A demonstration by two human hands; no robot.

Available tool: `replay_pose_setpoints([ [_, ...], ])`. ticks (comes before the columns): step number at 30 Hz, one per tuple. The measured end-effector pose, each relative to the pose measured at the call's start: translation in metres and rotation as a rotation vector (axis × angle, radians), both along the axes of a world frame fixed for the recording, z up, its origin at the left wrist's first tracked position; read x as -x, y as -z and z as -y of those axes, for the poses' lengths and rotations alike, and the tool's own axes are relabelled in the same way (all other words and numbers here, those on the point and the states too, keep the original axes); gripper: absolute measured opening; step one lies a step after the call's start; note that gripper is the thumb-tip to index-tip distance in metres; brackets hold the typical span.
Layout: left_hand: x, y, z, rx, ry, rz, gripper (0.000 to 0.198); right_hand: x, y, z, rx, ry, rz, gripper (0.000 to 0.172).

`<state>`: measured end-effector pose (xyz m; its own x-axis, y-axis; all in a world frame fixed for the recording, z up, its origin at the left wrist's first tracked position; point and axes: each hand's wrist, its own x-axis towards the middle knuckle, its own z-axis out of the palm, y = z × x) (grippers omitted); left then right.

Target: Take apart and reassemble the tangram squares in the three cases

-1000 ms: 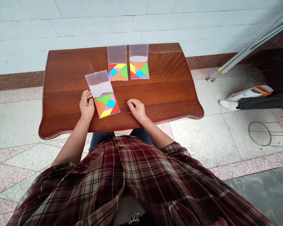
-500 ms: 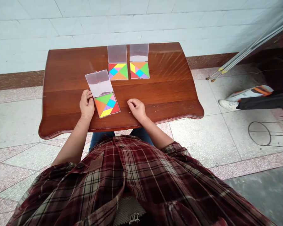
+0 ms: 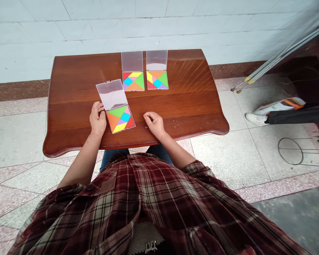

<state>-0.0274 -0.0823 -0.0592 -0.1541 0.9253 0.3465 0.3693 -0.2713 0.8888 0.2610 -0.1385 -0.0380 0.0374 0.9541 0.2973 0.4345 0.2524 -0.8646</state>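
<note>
A tangram box [image 3: 121, 119] lies nearest me on the table, slightly turned, its clear lid [image 3: 112, 94] folded back away from me. Coloured pieces fill its tray in a square. My left hand [image 3: 98, 120] rests at the box's left edge, fingers loosely bent and apart, thumb by the tray's corner; whether it touches the box I cannot tell. To the right of the box, my right hand [image 3: 155, 124] lies on the tabletop with its fingers curled together, and nothing shows in it. Farther back stand a second tangram box [image 3: 133, 81] and a third tangram box [image 3: 157, 79], both with lids raised.
The brown wooden table [image 3: 188, 102] backs onto a pale tiled wall [image 3: 175, 32]. At right, crutches [image 3: 271, 58] lean near the wall. A person's leg and white shoe [image 3: 256, 119] are there, beside a bag [image 3: 281, 105] and a wire rack [image 3: 290, 151] on the floor.
</note>
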Motion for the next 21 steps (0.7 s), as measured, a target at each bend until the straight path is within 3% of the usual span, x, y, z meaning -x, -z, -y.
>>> replay_pose_setpoints([
  [12,-0.003,-0.005,0.001,0.056,-0.062,-0.034,0.053,-0.001,0.002,-0.002,-0.007,0.004,0.001,0.023],
  [17,-0.012,-0.021,0.008,0.11,-0.102,-0.097,0.05,0.0,0.001,-0.002,0.022,0.014,0.011,0.024],
  [21,-0.019,-0.039,0.009,0.129,-0.049,-0.255,0.039,0.0,0.002,-0.002,0.027,0.01,0.013,0.024],
])
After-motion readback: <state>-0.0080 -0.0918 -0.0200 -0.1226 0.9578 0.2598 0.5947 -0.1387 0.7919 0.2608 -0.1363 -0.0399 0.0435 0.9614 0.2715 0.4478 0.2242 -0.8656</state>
